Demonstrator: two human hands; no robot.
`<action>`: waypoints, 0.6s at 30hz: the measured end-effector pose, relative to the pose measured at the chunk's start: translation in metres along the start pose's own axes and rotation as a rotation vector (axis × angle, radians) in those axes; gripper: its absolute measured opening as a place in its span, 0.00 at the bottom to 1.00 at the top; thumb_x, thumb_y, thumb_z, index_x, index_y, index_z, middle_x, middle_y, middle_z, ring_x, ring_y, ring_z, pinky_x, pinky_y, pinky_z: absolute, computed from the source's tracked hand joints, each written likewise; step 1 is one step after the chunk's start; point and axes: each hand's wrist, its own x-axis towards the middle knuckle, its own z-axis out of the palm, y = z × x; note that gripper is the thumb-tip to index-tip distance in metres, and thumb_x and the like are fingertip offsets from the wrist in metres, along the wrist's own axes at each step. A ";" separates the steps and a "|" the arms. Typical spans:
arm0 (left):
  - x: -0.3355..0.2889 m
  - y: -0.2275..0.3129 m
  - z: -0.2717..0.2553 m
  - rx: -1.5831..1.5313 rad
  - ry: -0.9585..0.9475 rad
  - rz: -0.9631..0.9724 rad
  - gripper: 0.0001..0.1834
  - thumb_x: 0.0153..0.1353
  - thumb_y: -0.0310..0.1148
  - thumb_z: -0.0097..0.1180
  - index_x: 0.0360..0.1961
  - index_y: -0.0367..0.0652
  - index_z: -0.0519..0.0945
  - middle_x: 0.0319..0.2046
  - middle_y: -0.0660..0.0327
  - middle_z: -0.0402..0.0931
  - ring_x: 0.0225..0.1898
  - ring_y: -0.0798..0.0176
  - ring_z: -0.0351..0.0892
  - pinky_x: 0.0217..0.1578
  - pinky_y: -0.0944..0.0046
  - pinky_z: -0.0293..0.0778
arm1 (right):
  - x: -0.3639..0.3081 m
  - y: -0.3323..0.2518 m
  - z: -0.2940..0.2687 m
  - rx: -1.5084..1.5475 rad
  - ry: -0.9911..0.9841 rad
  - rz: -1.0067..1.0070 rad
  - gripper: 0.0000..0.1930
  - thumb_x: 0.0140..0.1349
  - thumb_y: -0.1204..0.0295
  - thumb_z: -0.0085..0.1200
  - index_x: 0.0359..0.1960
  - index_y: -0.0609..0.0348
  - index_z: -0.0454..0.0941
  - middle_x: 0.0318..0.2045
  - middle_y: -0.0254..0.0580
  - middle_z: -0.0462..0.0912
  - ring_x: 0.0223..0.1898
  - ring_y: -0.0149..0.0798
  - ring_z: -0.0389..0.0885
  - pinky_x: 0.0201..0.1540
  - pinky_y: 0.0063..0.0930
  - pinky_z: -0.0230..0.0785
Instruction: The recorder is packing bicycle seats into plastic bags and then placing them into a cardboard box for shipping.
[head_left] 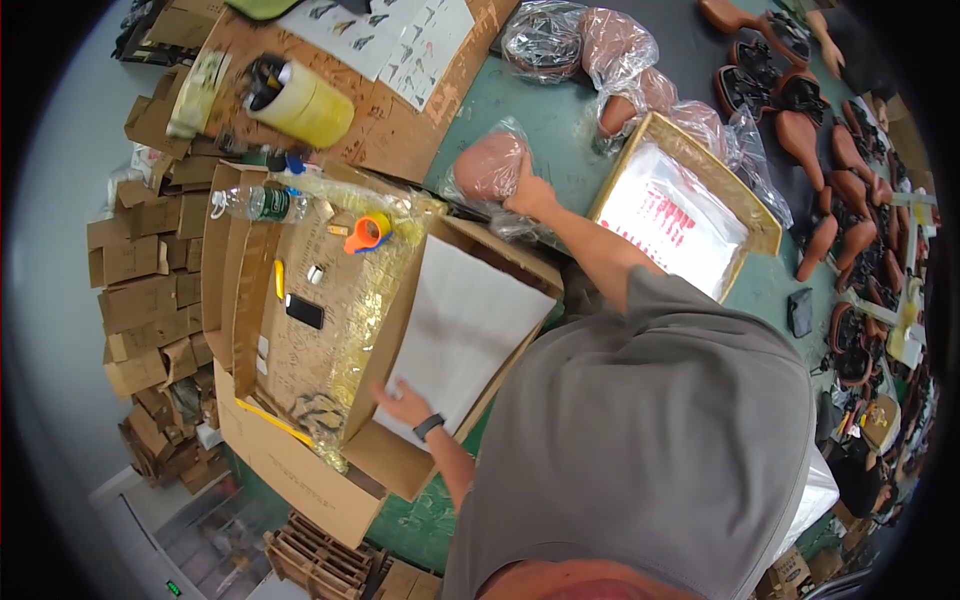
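My right hand [530, 193] grips a brown-soled shoe [488, 166] in a clear plastic bag at the edge of the green table, fingers closed on its near side. My left hand [403, 404], with a dark band on its wrist, is over the near part of an open cardboard box [402, 462], fingers apart and holding nothing. White paper [455, 325] lies inside this box and hides whatever is under it. More bagged shoes [620, 48] lie in a row at the far side of the table.
Left of the box, a cardboard surface [290, 365] carries a phone [304, 311], an orange tape roll [371, 232] and a water bottle [262, 204]. A shallow box of printed plastic bags [670, 215] stands at right. Unbagged shoes [800, 145] line the table beyond.
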 end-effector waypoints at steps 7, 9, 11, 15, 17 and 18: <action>-0.082 0.263 0.116 -1.005 -0.713 -0.201 0.46 0.68 0.42 0.73 0.80 0.37 0.63 0.71 0.50 0.76 0.72 0.49 0.75 0.71 0.45 0.73 | -0.086 0.002 -0.150 0.348 -0.636 -0.864 0.54 0.64 0.53 0.76 0.84 0.66 0.58 0.78 0.62 0.68 0.75 0.54 0.73 0.75 0.46 0.69; -0.096 0.272 0.122 -1.088 -0.856 -0.211 0.48 0.67 0.45 0.74 0.81 0.38 0.63 0.69 0.52 0.76 0.70 0.49 0.76 0.69 0.43 0.76 | -0.011 -0.003 -0.213 0.431 0.047 -0.579 0.50 0.63 0.53 0.76 0.78 0.73 0.66 0.70 0.64 0.77 0.69 0.56 0.79 0.73 0.47 0.71; -0.117 0.278 0.106 -1.139 -0.764 -0.555 0.53 0.59 0.51 0.76 0.79 0.39 0.65 0.67 0.54 0.77 0.65 0.49 0.80 0.65 0.42 0.80 | 0.098 0.011 -0.272 0.386 0.830 -0.598 0.56 0.61 0.59 0.77 0.82 0.75 0.55 0.68 0.77 0.76 0.71 0.64 0.76 0.75 0.49 0.68; -0.132 0.306 0.074 -1.166 -0.598 -0.429 0.56 0.54 0.59 0.75 0.77 0.39 0.68 0.63 0.54 0.78 0.62 0.51 0.81 0.62 0.45 0.82 | 0.222 0.004 -0.335 0.045 0.726 0.018 0.66 0.60 0.58 0.77 0.89 0.55 0.37 0.84 0.80 0.44 0.82 0.80 0.52 0.84 0.59 0.51; -0.138 0.299 0.050 -1.135 -0.516 -0.422 0.55 0.55 0.59 0.75 0.76 0.39 0.68 0.61 0.54 0.78 0.60 0.51 0.80 0.62 0.46 0.82 | 0.243 -0.003 -0.327 -0.357 0.704 0.259 0.61 0.66 0.54 0.71 0.90 0.43 0.37 0.85 0.81 0.36 0.82 0.88 0.47 0.82 0.70 0.50; -0.142 0.286 0.033 -1.183 -0.465 -0.441 0.53 0.56 0.58 0.74 0.76 0.40 0.69 0.61 0.54 0.77 0.60 0.52 0.79 0.60 0.48 0.83 | 0.261 0.004 -0.327 -0.377 0.752 0.227 0.64 0.65 0.52 0.72 0.90 0.40 0.33 0.84 0.85 0.34 0.82 0.91 0.45 0.82 0.75 0.48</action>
